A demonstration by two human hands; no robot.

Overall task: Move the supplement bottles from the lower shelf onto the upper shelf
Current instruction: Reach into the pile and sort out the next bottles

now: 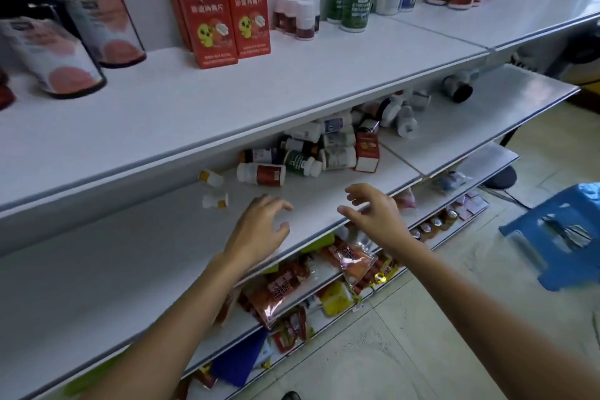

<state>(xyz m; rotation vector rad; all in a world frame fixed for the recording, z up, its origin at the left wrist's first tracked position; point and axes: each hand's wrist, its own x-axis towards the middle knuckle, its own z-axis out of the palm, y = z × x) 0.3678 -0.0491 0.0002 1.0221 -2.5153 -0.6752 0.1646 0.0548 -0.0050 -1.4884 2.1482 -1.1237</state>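
- The left hand hovers over the front part of the lower shelf, fingers spread and loosely curled, holding nothing.
- The right hand is just beside it, over the shelf's front edge, fingers likewise loose and apart, also empty.
- The supplement bottles lie in a jumbled heap toward the back of the lower shelf, mostly on their sides. They are beyond both hands and touch neither.
- At the heap's near edge a white bottle with a red label lies on its side.
- Two small yellow-capped bottles lie apart from the heap to its left, near the left hand.
- A red carton stands at the right side of the heap.
- Further right on the same shelf a dark bottle lies tipped over, with what looks like its base toward the camera.
- The upper shelf carries upright stock along its back. From the left there are two big dark bottles, two red boxes, small white-capped bottles and green-labelled bottles.
- Below the lower shelf, snack packets crowd another tier.
- A blue stool stands on the tiled floor at the right.
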